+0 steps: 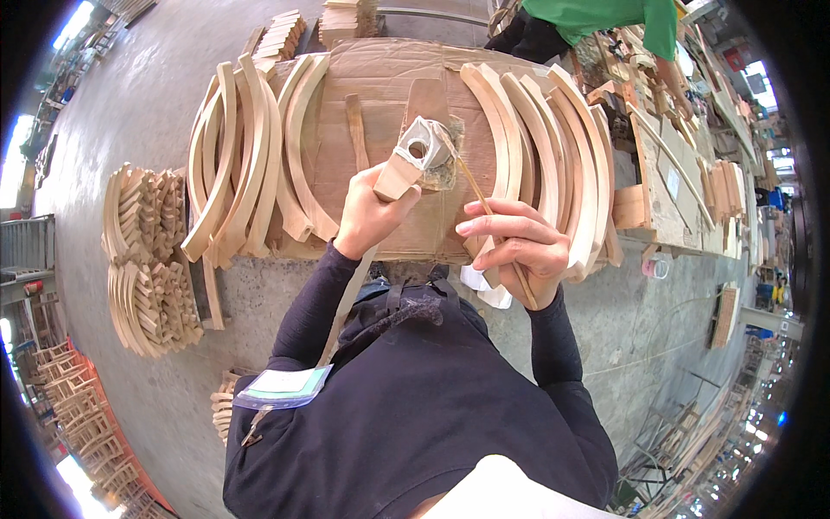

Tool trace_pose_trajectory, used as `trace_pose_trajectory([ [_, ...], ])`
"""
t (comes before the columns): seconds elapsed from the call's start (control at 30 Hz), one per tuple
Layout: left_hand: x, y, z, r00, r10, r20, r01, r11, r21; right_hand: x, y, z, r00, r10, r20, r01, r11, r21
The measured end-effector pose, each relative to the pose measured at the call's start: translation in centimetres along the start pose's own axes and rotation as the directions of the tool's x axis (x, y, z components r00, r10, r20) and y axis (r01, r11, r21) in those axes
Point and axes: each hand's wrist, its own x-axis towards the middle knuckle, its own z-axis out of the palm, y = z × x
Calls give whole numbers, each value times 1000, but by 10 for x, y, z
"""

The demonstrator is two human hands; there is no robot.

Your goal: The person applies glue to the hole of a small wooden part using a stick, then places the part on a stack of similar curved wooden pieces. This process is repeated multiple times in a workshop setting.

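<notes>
Surface: cardboard sheet [380,95] on a workshop bench; curved wooden pieces [238,147] stacked either side
Left hand [372,212]: closed around a wooden block [411,164], held above the cardboard
Right hand [519,242]: fingers pinching a thin stick [484,203]; its tip at the block

The wooden block [406,169] in the left hand [367,216] is pale tan, smeared grey-white at its holed end. The stick [484,208] in the right hand [519,246] is light brown. Beyond both hands, brown cardboard [380,86] (creased, blotchy) lies under cream-coloured curved slats [242,147]. The sleeves [307,311] are black.
</notes>
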Motion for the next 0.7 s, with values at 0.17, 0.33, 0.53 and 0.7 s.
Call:
trace_pose_trajectory([
  [0.17, 2, -1, 2, 1000, 5, 24, -6, 999, 54, 0, -8, -10, 998, 24, 65, -20, 998, -61],
  [0.33, 7, -5, -1, 999, 6, 51, -13, 991, 136, -6, -10, -33, 985, 108, 135, -78, 975, -208],
  [0.53, 12, 23, -1, 976, 219, 9, -194, 841, 505, -7, 1, -68, 948, 286, -140, -308, 936, -171],
  [0.7, 16, 76, 19, 901, 256, 350, -421, 321, 849, 13, 14, -109, 919, 363, -156, -372, 927, -35],
])
